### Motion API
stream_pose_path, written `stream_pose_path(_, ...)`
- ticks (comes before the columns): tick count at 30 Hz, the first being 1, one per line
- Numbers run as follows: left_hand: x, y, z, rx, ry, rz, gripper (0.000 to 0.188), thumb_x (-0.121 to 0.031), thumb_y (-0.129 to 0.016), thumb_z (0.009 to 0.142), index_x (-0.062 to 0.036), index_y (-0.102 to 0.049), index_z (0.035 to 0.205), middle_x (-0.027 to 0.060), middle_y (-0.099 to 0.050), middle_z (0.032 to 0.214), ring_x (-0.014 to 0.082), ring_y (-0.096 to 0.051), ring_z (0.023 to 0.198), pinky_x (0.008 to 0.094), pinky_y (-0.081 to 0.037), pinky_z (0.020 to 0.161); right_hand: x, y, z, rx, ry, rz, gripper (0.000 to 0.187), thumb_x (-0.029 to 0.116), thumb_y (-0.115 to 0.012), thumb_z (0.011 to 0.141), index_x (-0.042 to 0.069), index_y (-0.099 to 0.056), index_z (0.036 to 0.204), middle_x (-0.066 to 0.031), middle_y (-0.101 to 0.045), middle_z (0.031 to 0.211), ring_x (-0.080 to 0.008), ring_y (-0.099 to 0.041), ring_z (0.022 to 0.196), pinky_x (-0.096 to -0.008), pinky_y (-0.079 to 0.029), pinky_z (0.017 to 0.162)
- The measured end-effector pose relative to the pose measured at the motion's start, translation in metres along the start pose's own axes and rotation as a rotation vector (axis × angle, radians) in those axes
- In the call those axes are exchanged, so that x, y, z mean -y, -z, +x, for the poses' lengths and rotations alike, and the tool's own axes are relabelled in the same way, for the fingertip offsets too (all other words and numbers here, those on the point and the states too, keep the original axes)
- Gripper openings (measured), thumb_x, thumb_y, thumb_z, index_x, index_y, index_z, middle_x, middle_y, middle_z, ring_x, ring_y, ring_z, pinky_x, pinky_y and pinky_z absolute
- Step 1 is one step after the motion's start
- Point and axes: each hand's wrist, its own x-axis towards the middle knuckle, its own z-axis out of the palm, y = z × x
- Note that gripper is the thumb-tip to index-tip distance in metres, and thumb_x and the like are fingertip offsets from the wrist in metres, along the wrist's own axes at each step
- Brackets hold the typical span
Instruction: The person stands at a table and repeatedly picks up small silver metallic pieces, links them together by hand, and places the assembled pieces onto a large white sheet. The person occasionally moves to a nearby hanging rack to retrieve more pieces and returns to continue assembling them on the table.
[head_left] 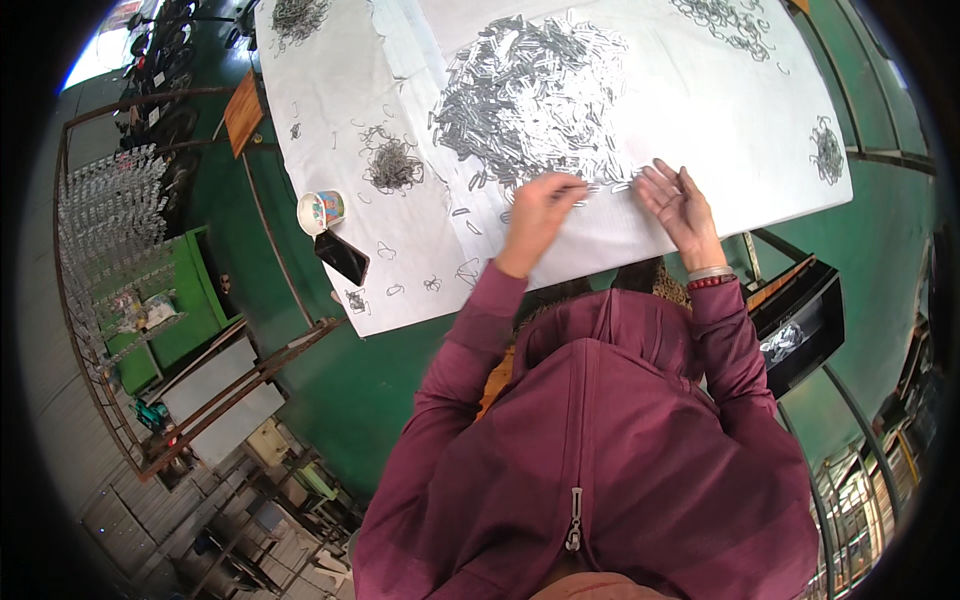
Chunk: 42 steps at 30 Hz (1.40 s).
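White sheeting is spread over the table [730, 120], and its near edge is faced by a wearer dressed in a maroon jacket [600, 430]. A broad pile of slim metal pieces [535, 90], grey on its left and brightly lit on its right, is heaped beyond the hands, around the table's middle. Beside the near right edge, a black box [826, 325] is seen with shiny pieces [784, 342] lying inside. A loose heap of thin wire hooks [730, 22] is scattered at the far right. Both hands are held out at the pile's near fringe: the right hand [680, 205] is turned palm up with its fingers spread, while the left hand [543, 215] is blurred, its fingers drawn together, and whether a piece is pinched there cannot be told. Left of the pile, a small dark heap of bent wire [395, 168] is gathered. A black phone [342, 257] is laid just beside a paper cup [322, 212]. By the right hand, a red bracelet [711, 281] is worn at the wrist.
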Motion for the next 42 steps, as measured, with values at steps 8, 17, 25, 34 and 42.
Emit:
stream_pose_path(8, 0.017, -0.079, 0.021, -0.066, -0.124, 0.443, 0.025, -0.004, -0.059, 0.084, 0.0032, -0.060, 0.108, 0.0168, -0.056, 0.101, 0.0307, -0.055, 0.093, 0.0389, -0.046, 0.079, 0.010, 0.039, -0.004, 0.101, -0.106, 0.374, 0.031, 0.031, -0.039, 0.099, 0.004, -0.052, 0.090, -0.0037, -0.046, 0.072, -0.0160, -0.042, 0.067, -0.0293, -0.037, 0.060)
stream_pose_path(17, 0.040, -0.131, 0.039, -0.125, -0.185, 0.564, 0.035, 0.008, -0.051, 0.077, -0.0012, -0.063, 0.109, 0.0152, -0.053, 0.100, 0.0316, -0.049, 0.100, 0.0398, -0.045, 0.087, 0.079, 0.060, 0.011, 0.031, -0.004, 0.025, 0.020, 0.015, -0.045, 0.096, 0.001, -0.048, 0.110, -0.0015, -0.040, 0.068, -0.0135, -0.038, 0.062, -0.0293, -0.038, 0.059)
stream_pose_path(25, 0.035, -0.069, 0.152, 0.220, -0.462, 1.075, 0.013, -0.008, -0.060, 0.077, -0.0093, -0.066, 0.088, 0.0075, -0.054, 0.088, 0.0254, -0.051, 0.089, 0.0362, -0.047, 0.076, 0.102, 0.036, 0.009, 0.124, -0.024, 0.009, 0.025, 0.015, -0.046, 0.096, 0.000, -0.048, 0.115, -0.0048, -0.051, 0.080, -0.0131, -0.047, 0.070, -0.0263, -0.042, 0.062)
stream_pose_path(34, 0.026, -0.115, 0.099, 0.083, -0.216, 0.874, 0.020, -0.020, -0.060, 0.086, -0.0027, -0.058, 0.096, 0.0128, -0.051, 0.093, 0.0302, -0.049, 0.093, 0.0401, -0.044, 0.080, 0.122, 0.083, 0.007, 0.061, 0.072, 0.021, 0.022, 0.018, -0.046, 0.097, 0.001, -0.053, 0.109, -0.0029, -0.053, 0.070, -0.0122, -0.047, 0.063, -0.0271, -0.041, 0.058)
stream_pose_path(42, 0.030, -0.114, 0.020, -0.209, 0.056, 0.760, 0.046, 0.010, -0.047, 0.079, 0.0002, -0.049, 0.124, 0.0200, -0.046, 0.113, 0.0352, -0.044, 0.107, 0.0398, -0.041, 0.090, 0.128, 0.072, 0.003, -0.004, 0.211, -0.512, 0.028, 0.010, -0.040, 0.094, 0.000, -0.052, 0.118, 0.0014, -0.048, 0.069, -0.0069, -0.042, 0.059, -0.0210, -0.037, 0.054)
